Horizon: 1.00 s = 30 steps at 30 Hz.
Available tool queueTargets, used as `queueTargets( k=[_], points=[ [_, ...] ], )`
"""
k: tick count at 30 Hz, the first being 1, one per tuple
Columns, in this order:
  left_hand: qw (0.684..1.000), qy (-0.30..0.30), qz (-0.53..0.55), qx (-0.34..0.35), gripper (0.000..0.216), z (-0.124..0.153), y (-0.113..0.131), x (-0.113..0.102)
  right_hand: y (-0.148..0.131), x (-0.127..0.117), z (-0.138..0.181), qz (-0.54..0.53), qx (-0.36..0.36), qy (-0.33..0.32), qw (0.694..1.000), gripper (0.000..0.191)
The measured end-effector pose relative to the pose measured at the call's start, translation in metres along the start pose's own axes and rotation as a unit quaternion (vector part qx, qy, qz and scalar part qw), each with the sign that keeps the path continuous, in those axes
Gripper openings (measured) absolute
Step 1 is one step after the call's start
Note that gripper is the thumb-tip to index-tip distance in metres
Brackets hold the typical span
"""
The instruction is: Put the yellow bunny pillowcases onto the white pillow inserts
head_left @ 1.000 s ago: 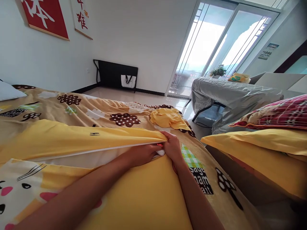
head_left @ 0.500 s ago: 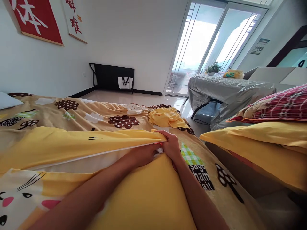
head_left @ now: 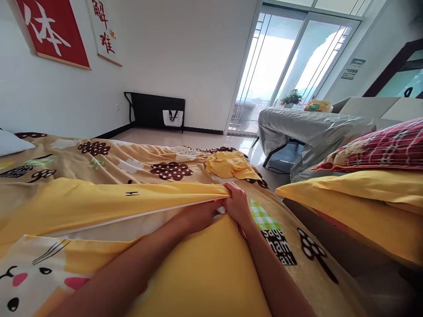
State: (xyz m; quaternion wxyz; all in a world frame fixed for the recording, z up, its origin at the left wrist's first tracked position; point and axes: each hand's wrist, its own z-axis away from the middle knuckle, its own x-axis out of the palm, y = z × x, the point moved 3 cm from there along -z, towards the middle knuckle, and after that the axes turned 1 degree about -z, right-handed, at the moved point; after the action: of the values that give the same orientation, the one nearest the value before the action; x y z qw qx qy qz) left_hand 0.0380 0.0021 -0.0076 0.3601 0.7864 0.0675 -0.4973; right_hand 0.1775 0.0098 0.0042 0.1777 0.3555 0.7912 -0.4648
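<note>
A yellow pillowcase (head_left: 205, 268) with a printed white cat face (head_left: 29, 281) lies across the bed in front of me. Its long side is open, and the white pillow (head_left: 128, 226) shows in the gap. My right hand (head_left: 237, 200) is closed round the gathered far corner of the pillowcase. Through the opening reaches my left hand (head_left: 201, 215), right beside the other hand. Its fingers are curled at a bit of white fabric in that corner, with the tips partly hidden.
A crumpled yellow cloth (head_left: 231, 165) rests on the tan patterned blanket (head_left: 132, 154). Yellow bedding (head_left: 357, 193) and a red plaid pillow (head_left: 383, 147) are piled at the right. Behind stand a silver-covered table (head_left: 307, 121) and a black folded frame (head_left: 148, 108) by the wall.
The view has tilted up slightly, so everything appears a little lower. Both hands keep their places at the pillowcase corner, almost unmoved.
</note>
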Motion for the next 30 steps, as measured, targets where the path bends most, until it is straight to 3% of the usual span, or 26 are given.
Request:
queueTargets(
  k=[6,13,22,30],
  points=[
    [0.999,0.018,0.016,-0.021,0.047,0.002,0.003,-0.006,0.005,0.001,0.000,-0.018,0.023,-0.012,0.999,0.025],
    [0.999,-0.005,0.009,-0.045,0.047,0.004,0.003,-0.005,0.004,-0.001,0.000,-0.023,0.053,-0.023,0.998,0.031],
    [0.999,0.004,-0.005,0.047,0.043,0.010,0.008,-0.008,-0.002,-0.005,0.002,-0.002,0.045,-0.014,0.999,0.031],
    [0.999,0.003,-0.033,0.017,0.041,0.008,0.006,-0.004,0.002,-0.003,0.000,0.003,0.024,-0.053,0.998,0.017]
  ],
)
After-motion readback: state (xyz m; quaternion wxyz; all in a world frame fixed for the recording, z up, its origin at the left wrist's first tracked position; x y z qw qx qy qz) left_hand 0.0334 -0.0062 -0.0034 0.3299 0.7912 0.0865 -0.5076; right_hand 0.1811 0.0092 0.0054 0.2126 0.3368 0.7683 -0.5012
